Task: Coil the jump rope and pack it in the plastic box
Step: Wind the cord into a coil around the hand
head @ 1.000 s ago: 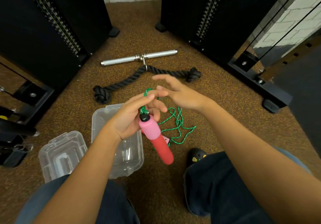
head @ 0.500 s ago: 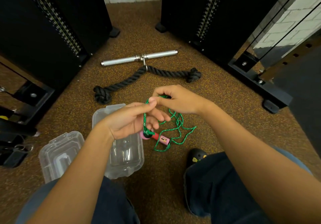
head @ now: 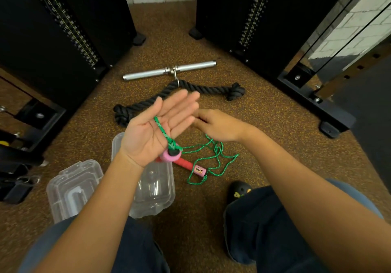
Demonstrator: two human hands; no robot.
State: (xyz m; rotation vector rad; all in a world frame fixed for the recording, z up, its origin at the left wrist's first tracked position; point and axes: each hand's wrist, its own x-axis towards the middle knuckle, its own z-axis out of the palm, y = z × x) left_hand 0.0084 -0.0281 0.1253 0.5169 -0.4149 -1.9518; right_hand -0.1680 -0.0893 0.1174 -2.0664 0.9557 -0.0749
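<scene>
Rope first: a thin green braided jump rope [head: 213, 156], flecked with paler thread, lies in loose tangled loops on the speckled brown rubber floor [head: 264, 124], just right of the clear plastic box [head: 155, 196]. That box is a glossy rounded rectangle, open-topped, partly under the left forearm; its lid [head: 72, 188], ribbed and see-through, sits beside it to the left. The left hand [head: 156, 128] is palm up, fingers spread flat, and a strand of the rope runs across the palm down to a pink handle [head: 171, 156] with a black cap hanging at the heel of the hand. No fingers curl around it; the cord just drapes. A second handle [head: 191, 166], red grip with a pink end, rests on the floor. The right hand [head: 220, 126] is palm down over the loops, fingers blurred; I cannot tell if they pinch the cord. Beyond, a thick black twisted rope [head: 179, 95] and a smooth steel bar [head: 169, 70].
</scene>
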